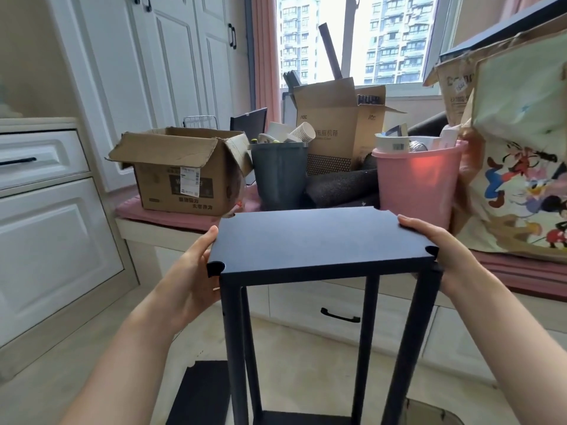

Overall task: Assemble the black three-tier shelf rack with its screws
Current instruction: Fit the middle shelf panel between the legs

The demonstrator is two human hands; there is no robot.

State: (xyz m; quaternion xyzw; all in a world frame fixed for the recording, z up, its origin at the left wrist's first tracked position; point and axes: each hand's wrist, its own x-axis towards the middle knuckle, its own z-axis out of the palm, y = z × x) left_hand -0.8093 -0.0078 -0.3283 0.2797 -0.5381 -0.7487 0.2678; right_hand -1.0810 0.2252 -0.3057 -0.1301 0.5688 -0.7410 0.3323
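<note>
Paper cups (pixel 302 131) fill the grey bin (pixel 279 176); cartons fill the pink bin (pixel 414 185).

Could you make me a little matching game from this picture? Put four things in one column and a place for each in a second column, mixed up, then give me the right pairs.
Things:
1. black shelf board
2. pink bin
3. open cardboard box
4. cartoon bag

Places:
A. far right on the window seat
B. left end of the window seat
C. between the left hand and the right hand, on top of the black posts
D. just right of the grey bin

Pairs: 1-C, 2-D, 3-B, 4-A
</note>
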